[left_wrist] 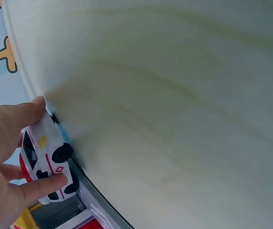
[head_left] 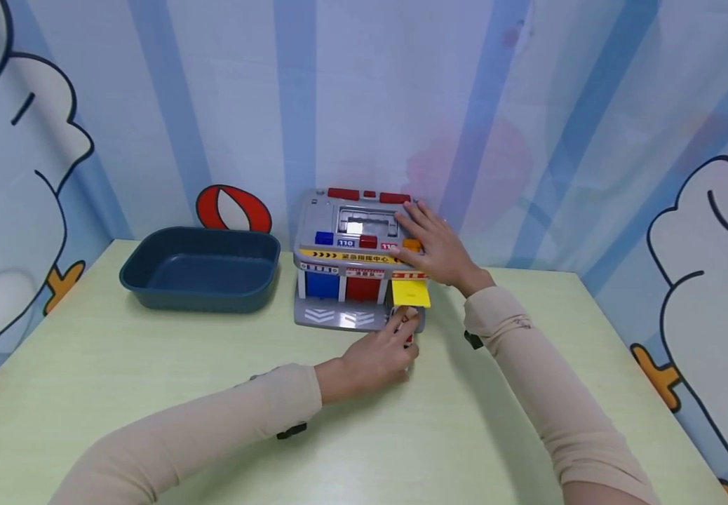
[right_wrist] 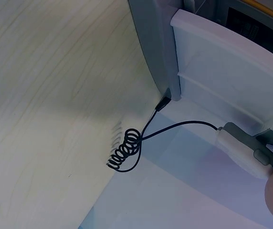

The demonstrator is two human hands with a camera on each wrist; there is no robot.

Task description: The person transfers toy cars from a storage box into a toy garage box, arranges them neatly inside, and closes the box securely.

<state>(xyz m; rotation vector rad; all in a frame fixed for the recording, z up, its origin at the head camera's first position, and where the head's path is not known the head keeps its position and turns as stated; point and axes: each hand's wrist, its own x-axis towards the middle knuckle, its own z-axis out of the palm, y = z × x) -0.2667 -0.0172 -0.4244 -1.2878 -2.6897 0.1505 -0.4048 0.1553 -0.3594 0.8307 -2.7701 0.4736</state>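
A grey toy garage station (head_left: 326, 228) stands at the back of the table, with blue and red doors and a raised yellow door (head_left: 411, 293) at its right. My left hand (head_left: 376, 358) holds a white toy car (left_wrist: 46, 143) with red markings between thumb and fingers, its front end at the bay under the yellow door. Most of the car is hidden by the fingers in the head view. Fingers spread, my right hand (head_left: 436, 245) rests on the right side of the station's roof. Only a bit of that hand shows in the right wrist view.
Left of the station sits a dark blue tray (head_left: 200, 299). On the station's side, a black coiled cord (right_wrist: 127, 150) runs to a white and grey handset (right_wrist: 244, 148). Behind the table (head_left: 212, 365) hangs a striped cartoon curtain (head_left: 364, 91).
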